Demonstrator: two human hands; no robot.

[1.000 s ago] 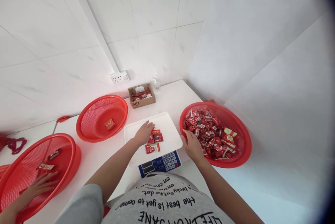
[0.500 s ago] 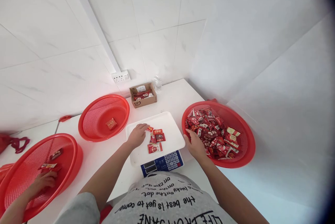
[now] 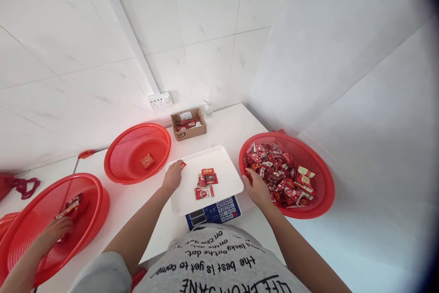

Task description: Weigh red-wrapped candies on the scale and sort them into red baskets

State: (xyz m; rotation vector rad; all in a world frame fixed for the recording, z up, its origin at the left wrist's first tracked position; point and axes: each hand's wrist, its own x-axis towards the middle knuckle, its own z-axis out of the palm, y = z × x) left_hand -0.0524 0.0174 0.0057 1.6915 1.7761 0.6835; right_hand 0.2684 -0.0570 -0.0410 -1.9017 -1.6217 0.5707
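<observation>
The fingers of the left hand are pinched together on a small red packet, which they hold just above the left edge of the white tray. Three more red packets lie in a loose cluster on the middle of that tray, apart from the hand. The tray sits on a scale whose blue keypad shows at its near edge.

The right hand rests over the near rim of the full red basket. Its fingers curl down among the heaped packets; whether they have closed on one I cannot tell.

By the look of it, the step in hand is a sorting one: a packet is lifted off the tray on the side of the nearly bare basket, which holds a single packet. Carrying it there would call for a short reach leftward over the worktop and a release above the mesh.

Further back stands a cardboard box of packets. At far left another person's hand lies inside a third basket.
</observation>
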